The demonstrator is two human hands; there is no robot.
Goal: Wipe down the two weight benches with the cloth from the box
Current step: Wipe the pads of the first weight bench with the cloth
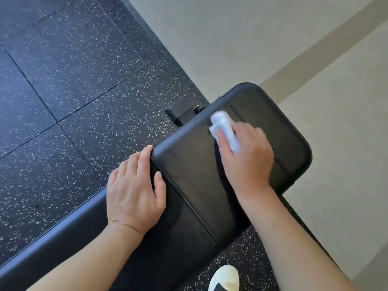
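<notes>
A: Starting at the left, the speckled rubber floor (63, 80) is filling that side; then the left hand (134, 185) is coming into the picture, lying flat on the near corner of the weight bench (189, 175), fingers straight and close together, thumb resting on the pad's top; it's bracing, not gripping.

B: And moving across, the right hand (247, 156) is doing the work; its fingers are curling round the white cloth (224, 129) and pressing it onto the black pad, toward the far end, close to the stitched seam; the cloth is looking blurred, so I'm reading that as a stroke in progress.

A: So the step in hand is the wiping itself, on this one bench; the box and the second bench aren't showing anywhere in this view.

B: Right; how much of this pad is already done, I can't tell; nothing on the surface is giving it away.

A: What's the next move asking for, in your judgement?

B: Keeping the cloth flat under pressure and sweeping past the seam to the rounded far end by the pale wall (273, 38), while the left hand is steadying the pad; then working back toward the near edge.

A: Any brand, label or lettering to call?

B: None I'm able to read; the pad is plain black, the cloth plain white; a white shoe (224, 278) is peeking in at the bottom, no marking visible on it either.
</notes>
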